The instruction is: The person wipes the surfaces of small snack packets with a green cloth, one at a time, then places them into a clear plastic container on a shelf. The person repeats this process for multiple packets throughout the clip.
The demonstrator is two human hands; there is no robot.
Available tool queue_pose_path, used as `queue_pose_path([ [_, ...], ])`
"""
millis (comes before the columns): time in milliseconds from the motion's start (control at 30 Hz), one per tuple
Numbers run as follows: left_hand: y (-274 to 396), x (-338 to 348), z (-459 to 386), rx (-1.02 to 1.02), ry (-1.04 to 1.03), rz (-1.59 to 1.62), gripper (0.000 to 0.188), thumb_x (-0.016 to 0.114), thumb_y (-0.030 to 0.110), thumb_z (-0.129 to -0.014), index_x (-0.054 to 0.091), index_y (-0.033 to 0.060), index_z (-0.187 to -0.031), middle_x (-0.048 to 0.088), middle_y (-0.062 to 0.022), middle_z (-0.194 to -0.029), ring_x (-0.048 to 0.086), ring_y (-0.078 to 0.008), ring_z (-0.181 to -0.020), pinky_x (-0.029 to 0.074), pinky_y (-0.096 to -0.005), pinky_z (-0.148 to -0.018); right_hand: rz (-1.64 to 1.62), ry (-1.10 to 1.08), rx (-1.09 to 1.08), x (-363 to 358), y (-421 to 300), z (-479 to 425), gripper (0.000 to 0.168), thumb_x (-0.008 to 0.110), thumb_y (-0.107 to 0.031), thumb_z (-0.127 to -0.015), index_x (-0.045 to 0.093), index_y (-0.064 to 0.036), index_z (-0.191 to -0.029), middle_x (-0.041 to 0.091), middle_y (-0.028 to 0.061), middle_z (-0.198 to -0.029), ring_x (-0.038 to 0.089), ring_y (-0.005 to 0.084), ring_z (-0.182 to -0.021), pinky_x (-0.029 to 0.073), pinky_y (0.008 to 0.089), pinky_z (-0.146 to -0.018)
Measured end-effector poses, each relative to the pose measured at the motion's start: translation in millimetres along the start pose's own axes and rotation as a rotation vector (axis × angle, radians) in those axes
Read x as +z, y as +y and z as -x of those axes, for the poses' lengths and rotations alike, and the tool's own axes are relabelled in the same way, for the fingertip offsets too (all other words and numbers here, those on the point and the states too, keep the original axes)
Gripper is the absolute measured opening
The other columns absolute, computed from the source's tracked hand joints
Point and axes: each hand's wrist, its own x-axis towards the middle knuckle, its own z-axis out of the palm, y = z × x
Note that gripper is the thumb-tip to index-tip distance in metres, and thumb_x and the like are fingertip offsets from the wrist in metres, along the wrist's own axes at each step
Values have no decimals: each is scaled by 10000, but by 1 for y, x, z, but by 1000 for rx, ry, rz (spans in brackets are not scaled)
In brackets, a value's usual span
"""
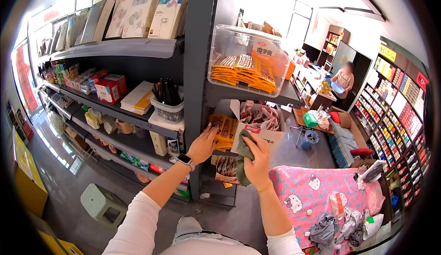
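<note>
My left hand (203, 143), with a smartwatch (186, 161) on the wrist, lies with extended fingers against orange snack packets (224, 131) on the end shelf of a dark metal rack. It does not appear to grip them. A crumpled green cloth (245, 151) hangs from my right hand (257, 158), in front of an open cardboard box (263, 136) of wrapped snacks. On the tier above, a clear plastic bin (248, 60) holds rows of orange packets (241, 70). Under the hands, a lower tier carries another open box (226, 169) of packets.
Boxed earphones (139, 12) and a grey basket (167, 108) of pens fill the side shelves. A plastic stool (103, 205) stands on the floor at left. To the right is a pink-covered surface (317, 189) with clothes. Farther back, a person (343, 79) stands holding something blue.
</note>
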Motion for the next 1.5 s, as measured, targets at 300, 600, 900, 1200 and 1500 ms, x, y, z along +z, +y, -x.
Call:
queue_pose_path([
  [300, -4, -9, 22, -30, 165, 8, 367, 525, -40, -874, 567, 26, -1233, 608, -165, -1239, 583, -288, -1164, 525, -376, -910, -23, -23, -11, 13, 0, 13, 503, 508, 104, -670, 635, -15, -1142, 564, 156, -1240, 506, 362, -1125, 410, 421, -997],
  [600, 81, -45, 44, -560, 447, 1377, 248, 401, 13, -1005, 469, -43, -1237, 600, -147, -1221, 620, -215, -1110, 514, -340, -968, -226, -7, 15, 16, -24, -2, 479, 553, 70, -675, 630, -10, -1141, 554, 160, -1296, 519, 359, -1151, 407, 401, -1011],
  [900, 101, -61, 51, -515, 418, 1651, 236, 472, 68, -1002, 515, -4, -1222, 602, -106, -1233, 613, -148, -1091, 524, -289, -926, 163, 6, -271, 42, -57, 10, 366, 591, -43, -729, 659, -54, -1088, 568, 151, -1295, 525, 345, -1152, 444, 425, -944],
  [1200, 106, -79, 61, -424, 337, 1485, 239, 392, -4, -1008, 513, -40, -1211, 584, -100, -1244, 604, -170, -1096, 512, -337, -964, 441, 88, -221, 18, -39, -11, 381, 580, -72, -715, 657, -64, -1088, 594, 75, -1238, 534, 269, -1083, 396, 405, -844],
  [1500, 96, -63, 71, -368, 384, 1302, 250, 408, 25, -1015, 525, -30, -1229, 585, -84, -1229, 596, -127, -1073, 526, -307, -920, 387, 46, -321, 28, -68, 7, 331, 550, -83, -779, 672, -89, -1086, 594, 56, -1255, 519, 254, -1114, 398, 398, -863],
])
